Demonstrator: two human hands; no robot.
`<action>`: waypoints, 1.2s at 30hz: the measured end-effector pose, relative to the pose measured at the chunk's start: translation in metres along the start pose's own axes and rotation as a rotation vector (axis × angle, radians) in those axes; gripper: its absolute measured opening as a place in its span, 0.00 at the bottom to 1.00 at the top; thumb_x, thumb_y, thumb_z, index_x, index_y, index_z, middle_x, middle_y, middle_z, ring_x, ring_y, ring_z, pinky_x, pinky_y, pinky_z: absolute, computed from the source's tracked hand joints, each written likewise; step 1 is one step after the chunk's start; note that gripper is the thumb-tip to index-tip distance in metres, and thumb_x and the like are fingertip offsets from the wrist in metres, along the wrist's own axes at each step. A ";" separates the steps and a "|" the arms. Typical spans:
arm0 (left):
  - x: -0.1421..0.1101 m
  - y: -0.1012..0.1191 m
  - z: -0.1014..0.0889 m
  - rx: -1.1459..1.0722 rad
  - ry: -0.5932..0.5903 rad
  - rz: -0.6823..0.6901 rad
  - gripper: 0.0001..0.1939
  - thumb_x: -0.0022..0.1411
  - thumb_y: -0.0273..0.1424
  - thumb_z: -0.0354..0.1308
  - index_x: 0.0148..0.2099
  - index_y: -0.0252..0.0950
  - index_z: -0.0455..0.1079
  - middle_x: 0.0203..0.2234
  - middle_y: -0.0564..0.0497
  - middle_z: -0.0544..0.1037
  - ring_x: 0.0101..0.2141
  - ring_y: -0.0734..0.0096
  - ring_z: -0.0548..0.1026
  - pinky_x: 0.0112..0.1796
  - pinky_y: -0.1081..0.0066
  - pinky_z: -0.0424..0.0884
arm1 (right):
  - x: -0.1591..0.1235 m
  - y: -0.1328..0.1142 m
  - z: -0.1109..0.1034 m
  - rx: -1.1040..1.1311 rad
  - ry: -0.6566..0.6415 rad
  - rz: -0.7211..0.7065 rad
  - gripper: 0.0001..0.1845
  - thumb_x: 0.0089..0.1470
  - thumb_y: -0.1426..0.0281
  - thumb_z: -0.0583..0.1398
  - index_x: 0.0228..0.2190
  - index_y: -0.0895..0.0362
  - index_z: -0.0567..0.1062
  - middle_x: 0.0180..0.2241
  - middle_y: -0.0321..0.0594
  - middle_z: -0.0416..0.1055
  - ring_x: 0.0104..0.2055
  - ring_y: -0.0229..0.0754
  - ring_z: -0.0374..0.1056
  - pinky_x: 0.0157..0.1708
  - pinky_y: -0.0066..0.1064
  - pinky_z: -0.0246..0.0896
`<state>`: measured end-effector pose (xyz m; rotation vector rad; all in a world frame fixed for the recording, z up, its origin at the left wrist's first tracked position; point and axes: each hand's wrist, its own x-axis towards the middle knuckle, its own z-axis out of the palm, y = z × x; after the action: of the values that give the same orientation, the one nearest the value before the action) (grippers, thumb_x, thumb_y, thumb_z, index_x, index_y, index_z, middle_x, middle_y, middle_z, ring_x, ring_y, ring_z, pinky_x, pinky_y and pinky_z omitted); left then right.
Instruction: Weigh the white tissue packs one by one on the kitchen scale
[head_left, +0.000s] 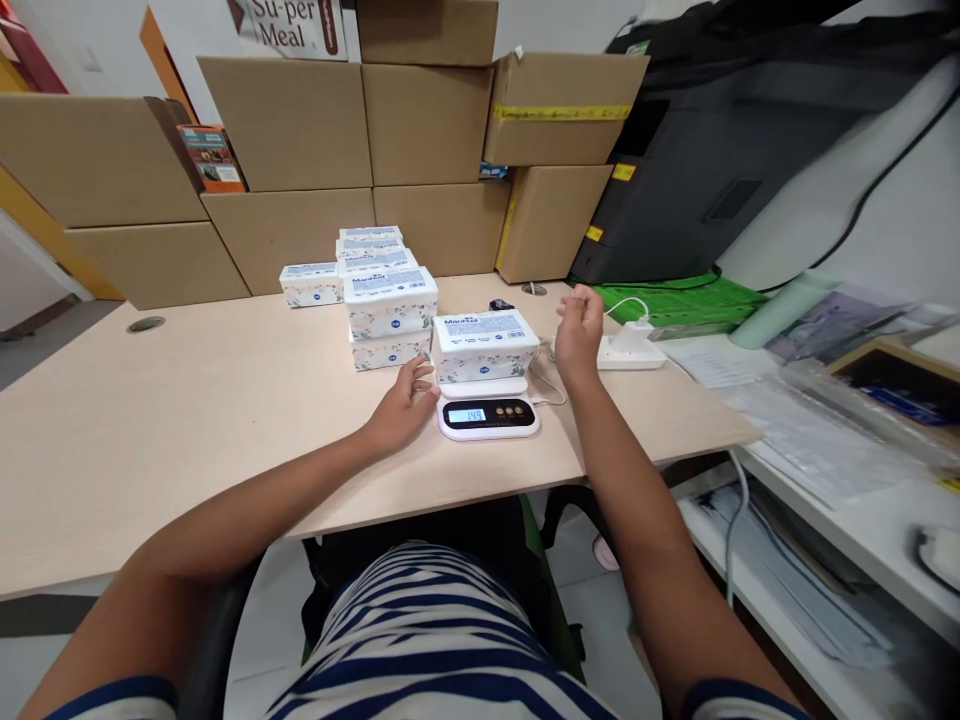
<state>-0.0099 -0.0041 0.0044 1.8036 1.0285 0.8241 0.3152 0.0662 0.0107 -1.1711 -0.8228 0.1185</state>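
Observation:
A white tissue pack (486, 345) with blue lettering and a floral side sits on a small white digital scale (489, 420), whose lit display appears to read 149. My left hand (405, 405) rests at the scale's left edge, fingers stretched and slightly apart, holding nothing. On the other side, my right hand (579, 330) is raised beside the pack, apart from it, with its fingers curled in and nothing seen in them. Left of the scale, several similar packs (390, 305) stand stacked in a row, and a single pack (312, 288) lies further left.
Cardboard boxes (285, 125) are piled behind the wooden table (187, 420). A white power strip (630, 352) and cable lie to the right, near a large dark machine (697, 170). A small black object (501, 305) lies behind the scale. Papers cover the side shelf (810, 450).

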 end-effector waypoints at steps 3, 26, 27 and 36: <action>0.000 -0.001 -0.001 0.012 0.013 0.003 0.39 0.76 0.45 0.55 0.80 0.42 0.45 0.77 0.35 0.64 0.71 0.52 0.68 0.73 0.44 0.61 | 0.009 0.010 0.001 0.029 0.170 0.101 0.35 0.67 0.38 0.53 0.59 0.50 0.69 0.67 0.53 0.64 0.72 0.53 0.64 0.73 0.58 0.59; -0.004 0.005 -0.005 0.056 0.054 -0.041 0.43 0.75 0.46 0.58 0.82 0.40 0.46 0.67 0.36 0.79 0.75 0.47 0.68 0.73 0.38 0.60 | 0.021 0.028 -0.003 0.170 0.171 0.305 0.30 0.69 0.44 0.49 0.62 0.47 0.63 0.71 0.48 0.58 0.75 0.50 0.57 0.73 0.62 0.57; -0.003 0.003 -0.005 0.081 0.062 -0.038 0.43 0.74 0.44 0.58 0.82 0.39 0.46 0.66 0.35 0.80 0.75 0.47 0.67 0.73 0.37 0.60 | 0.021 0.028 -0.002 0.163 0.174 0.295 0.30 0.69 0.43 0.50 0.61 0.47 0.64 0.70 0.48 0.59 0.74 0.50 0.59 0.73 0.60 0.59; 0.000 0.000 -0.007 0.072 0.025 -0.073 0.46 0.65 0.33 0.58 0.81 0.36 0.48 0.66 0.33 0.80 0.71 0.48 0.73 0.73 0.40 0.62 | 0.021 0.029 0.000 0.159 0.180 0.250 0.26 0.70 0.44 0.49 0.56 0.48 0.65 0.66 0.47 0.63 0.73 0.50 0.60 0.77 0.63 0.52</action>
<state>-0.0156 -0.0018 0.0075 1.8086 1.1467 0.7754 0.3391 0.0886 -0.0027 -1.1123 -0.4975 0.2760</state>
